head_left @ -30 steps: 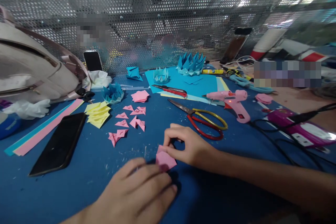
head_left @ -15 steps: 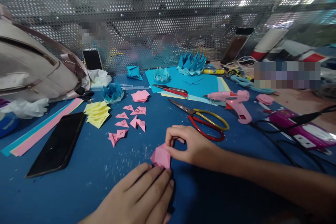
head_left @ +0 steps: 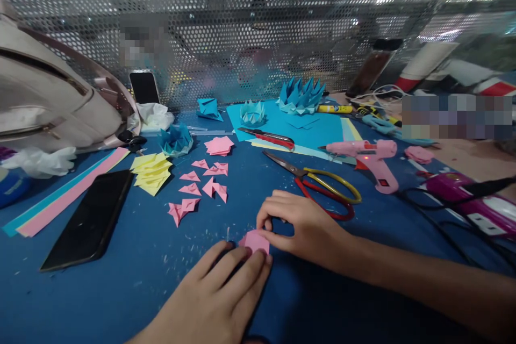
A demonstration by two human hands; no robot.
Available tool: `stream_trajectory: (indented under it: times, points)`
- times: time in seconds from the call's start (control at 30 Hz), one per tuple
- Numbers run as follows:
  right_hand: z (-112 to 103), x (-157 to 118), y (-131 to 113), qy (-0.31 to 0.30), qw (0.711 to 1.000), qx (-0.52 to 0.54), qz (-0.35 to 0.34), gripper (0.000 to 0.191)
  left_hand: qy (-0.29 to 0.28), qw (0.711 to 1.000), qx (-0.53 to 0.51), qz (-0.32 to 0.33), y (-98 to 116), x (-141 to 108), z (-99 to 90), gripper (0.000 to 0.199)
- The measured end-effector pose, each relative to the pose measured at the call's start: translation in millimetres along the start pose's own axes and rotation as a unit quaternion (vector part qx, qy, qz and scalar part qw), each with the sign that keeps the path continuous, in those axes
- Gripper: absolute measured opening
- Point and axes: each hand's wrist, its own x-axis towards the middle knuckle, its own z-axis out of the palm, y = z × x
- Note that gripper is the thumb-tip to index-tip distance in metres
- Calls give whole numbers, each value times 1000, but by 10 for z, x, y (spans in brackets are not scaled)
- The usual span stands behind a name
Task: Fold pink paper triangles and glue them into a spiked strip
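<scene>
A small folded piece of pink paper (head_left: pixel 258 241) lies on the blue table in front of me. My left hand (head_left: pixel 213 290) rests on its near part, fingers stretched out and covering some of it. At its upper right edge, my right hand (head_left: pixel 294 223) pinches the paper between thumb and forefinger. Several folded pink paper pieces (head_left: pixel 189 208) lie to the left, just beyond the hands. Behind them sits a small stack of pink paper (head_left: pixel 219 145). Scissors (head_left: pixel 322 185) with red and yellow handles lie beyond my right hand.
A black phone (head_left: pixel 91 220), paper strips (head_left: pixel 68 191) and yellow folded papers (head_left: pixel 151 172) occupy the left. Toward the back are blue paper flowers (head_left: pixel 300 97) and a red cutter (head_left: pixel 268 138). A pink glue gun (head_left: pixel 371 158) and a purple power strip (head_left: pixel 467 201) with cables stand right.
My left fingers have slid up over the pink paper and cover more of it. My right hand keeps its pinch at the edge. The whole view has shifted slightly.
</scene>
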Motion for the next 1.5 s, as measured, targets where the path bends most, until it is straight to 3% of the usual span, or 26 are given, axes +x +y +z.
stream_trajectory:
  times: [0.3, 0.5, 0.9, 1.07, 1.23, 1.37, 1.5]
  points:
    - [-37, -17, -16, -17, 994, -81, -76, 15, 1, 999, 30, -24, -7, -9, 7, 74]
    - [-85, -13, -25, -72, 961, -205, -171, 31, 21, 997, 55, -48, 14, -38, 32, 74]
    - [-114, 30, -36, -99, 937, -261, -209, 19, 9, 997, 65, -43, 33, -43, 21, 74]
    - [-237, 57, -42, -127, 946, -230, -192, 15, -12, 997, 64, -40, 37, -40, 15, 78]
    - [-380, 86, -74, -166, 930, -242, -220, 14, -13, 997, 71, -33, 28, -31, 6, 79]
    - [-303, 63, -86, -128, 955, -202, -177, 16, -6, 997, 64, -34, 38, -7, -20, 77]
    - [-130, 47, -85, -70, 988, -126, -49, 12, -37, 997, 52, -34, 52, 28, -70, 75]
